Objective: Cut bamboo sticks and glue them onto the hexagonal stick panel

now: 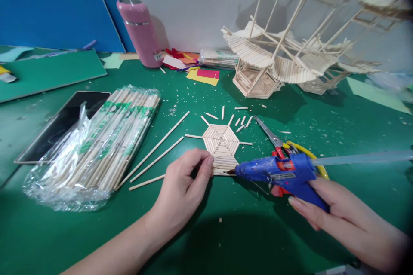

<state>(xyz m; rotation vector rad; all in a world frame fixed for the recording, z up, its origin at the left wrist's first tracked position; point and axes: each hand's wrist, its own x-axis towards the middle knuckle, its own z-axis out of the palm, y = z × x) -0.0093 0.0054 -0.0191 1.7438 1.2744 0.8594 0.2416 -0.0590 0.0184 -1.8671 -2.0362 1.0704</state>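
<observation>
A hexagonal panel of wooden sticks (221,139) lies flat on the green table, with thin sticks jutting from its corners and a widening row of sticks at its near side. My left hand (189,178) pinches the left end of that near row between thumb and fingertips. In my right hand (335,206) is a blue hot glue gun (277,169), its nozzle at the right end of the nearest stick. A clear glue stick (361,159) sticks out of the gun's back. Partly behind the gun lie scissors (269,131) and a yellow-handled tool (305,148).
Loose long sticks (158,159) and several short pieces (240,122) lie around the panel. To the left, a plastic-wrapped bundle of sticks (119,137) overlaps a dark tablet-like slab (74,114). Behind stand a pink flask (140,32) and a wooden stick model building (258,60).
</observation>
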